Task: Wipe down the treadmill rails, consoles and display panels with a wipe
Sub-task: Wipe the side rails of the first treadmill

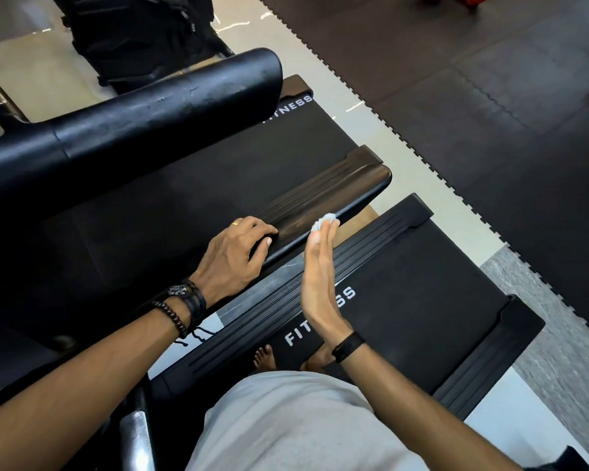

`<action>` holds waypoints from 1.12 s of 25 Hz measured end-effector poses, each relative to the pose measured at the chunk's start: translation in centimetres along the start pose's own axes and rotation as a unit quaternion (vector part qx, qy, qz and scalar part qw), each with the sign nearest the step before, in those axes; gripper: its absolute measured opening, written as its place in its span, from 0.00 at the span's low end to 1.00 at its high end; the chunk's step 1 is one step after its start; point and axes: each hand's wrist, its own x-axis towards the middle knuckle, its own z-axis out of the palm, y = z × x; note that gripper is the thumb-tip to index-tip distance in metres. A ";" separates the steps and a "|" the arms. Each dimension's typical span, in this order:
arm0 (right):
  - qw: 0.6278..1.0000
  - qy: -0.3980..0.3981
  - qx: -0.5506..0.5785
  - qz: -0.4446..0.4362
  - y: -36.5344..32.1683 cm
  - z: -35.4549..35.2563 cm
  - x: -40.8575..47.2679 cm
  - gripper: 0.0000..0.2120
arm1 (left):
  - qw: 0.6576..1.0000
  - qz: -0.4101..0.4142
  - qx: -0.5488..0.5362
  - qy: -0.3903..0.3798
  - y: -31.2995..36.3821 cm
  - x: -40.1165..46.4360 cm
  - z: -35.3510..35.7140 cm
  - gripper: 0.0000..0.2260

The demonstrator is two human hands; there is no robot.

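- Standing at the bottom of the frame, a person in a light grey shirt (286,426) is looking down at two bare feet (266,356) on a black treadmill belt (422,283) printed with white lettering.
- Reaching up from the lower left, the left forearm is wearing a dark beaded bracelet (170,316) and a black strap band (191,297) at the wrist.
- Resting at mid-frame, the left hand (233,253) is curling its fingers over the near end of a smooth, rounded black handrail (320,202), thumb along the rail's side, a gold ring on one finger.
- Rising from the lower right with a black wristband (347,346), the right hand (320,277) is showing flat, fingers straight and pressed together, edge-on to the camera.
- Sitting at those fingertips, a small crumpled white wipe (323,220) is being pressed against the right side of the handrail, just beyond the left hand.
- Running beside the belt, a ribbed black side rail (286,307) is lying in long parallel grooves.
- Stretching across the upper left, a thick, scuffed black padded bar (157,110) is crossing above a second belt.
- Filling the upper right, dark interlocking rubber floor mats (473,79) are meeting pale tiles along a toothed edge.
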 end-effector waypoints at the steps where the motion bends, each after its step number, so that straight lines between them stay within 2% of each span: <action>1: 0.998 -0.014 -0.048 -0.034 0.5 -0.4 0.0 0.37 | 1.000 -0.001 0.003 0.002 0.0 0.0 0.0 0.13; 4: 0.969 -0.068 -0.198 -0.131 2.3 -2.1 -0.1 0.33 | 1.000 -0.006 0.022 0.015 0.1 -0.1 0.0 0.13; 7: 0.928 -0.123 -0.297 -0.190 2.1 -3.3 1.1 0.38 | 0.999 -0.005 0.043 0.025 0.6 -0.2 -0.1 0.13; 10: 0.915 -0.201 -0.237 -0.256 1.0 -5.0 3.1 0.39 | 0.992 -0.032 0.077 0.091 1.3 -0.5 0.0 0.13; 13: 0.899 -0.308 -0.176 -0.256 0.3 -7.4 5.4 0.35 | 0.966 -0.120 0.053 0.221 4.0 -0.2 1.1 0.12; 15: 0.884 -0.349 -0.172 -0.259 -0.3 -8.6 6.7 0.32 | 0.950 -0.145 0.035 0.273 6.8 0.1 3.1 0.10; 17: 0.872 -0.382 -0.166 -0.256 -0.7 -9.4 7.8 0.29 | 0.944 -0.155 0.049 0.288 9.2 0.3 5.4 0.11; 20: 0.862 -0.423 -0.155 -0.234 -1.1 -9.5 9.5 0.33 | 0.915 -0.224 0.075 0.326 11.7 0.6 7.5 0.16; 22: 0.863 -0.434 -0.140 -0.220 -1.2 -9.2 10.6 0.32 | 0.891 -0.268 0.098 0.354 13.4 0.7 8.3 0.15; 26: 0.851 -0.456 -0.146 -0.218 -2.2 -8.6 13.0 0.33 | 0.886 -0.286 0.130 0.340 14.5 1.8 10.1 0.12; 28: 0.854 -0.466 -0.136 -0.189 -2.7 -8.5 14.2 0.30 | 0.870 -0.320 0.119 0.356 14.5 2.7 10.4 0.10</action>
